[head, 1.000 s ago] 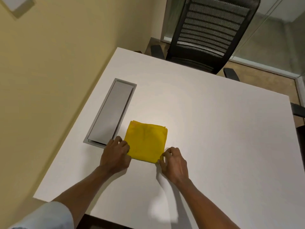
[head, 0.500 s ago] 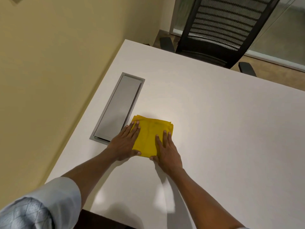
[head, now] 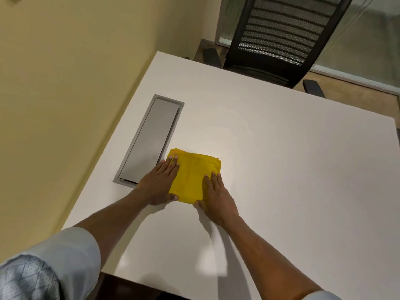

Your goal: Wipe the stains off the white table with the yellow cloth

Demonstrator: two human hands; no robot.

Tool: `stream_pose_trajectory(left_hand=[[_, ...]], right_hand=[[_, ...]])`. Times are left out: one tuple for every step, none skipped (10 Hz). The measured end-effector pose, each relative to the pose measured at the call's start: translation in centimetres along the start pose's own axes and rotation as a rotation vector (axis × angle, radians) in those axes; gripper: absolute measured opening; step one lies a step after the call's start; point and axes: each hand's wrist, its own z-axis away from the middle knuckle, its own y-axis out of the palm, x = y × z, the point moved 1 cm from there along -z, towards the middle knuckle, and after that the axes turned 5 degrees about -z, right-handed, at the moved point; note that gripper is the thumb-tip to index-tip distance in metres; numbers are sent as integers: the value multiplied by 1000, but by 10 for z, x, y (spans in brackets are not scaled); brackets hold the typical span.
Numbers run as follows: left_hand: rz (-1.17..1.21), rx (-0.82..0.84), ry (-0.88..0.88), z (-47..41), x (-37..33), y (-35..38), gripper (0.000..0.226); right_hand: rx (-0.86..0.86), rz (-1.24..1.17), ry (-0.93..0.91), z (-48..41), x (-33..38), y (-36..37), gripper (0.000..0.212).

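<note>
White surface (head: 281, 169) shows no clear stains, so with the folded yellow cloth (head: 192, 176) lying beside the grey cable hatch (head: 151, 139), left hand (head: 160, 182) and right hand (head: 216, 198), grips flat and wide, should press evenly and sweep overlapping strokes.

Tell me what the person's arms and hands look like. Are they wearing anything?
Both hands are bare: no gloves, rings or watch show on the left hand or the right hand. The forearms are bare too. The left arm has a pale blue-grey sleeve pushed up near the elbow, with a faint line pattern higher up. A bit of matching cuff peeks in on the right.
</note>
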Motion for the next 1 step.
stream_pose_trajectory(left_hand=[[-23,-63,5,2,-13,-9,121]], right_hand=[[-54,-17,5,18,-8,-10,96]])
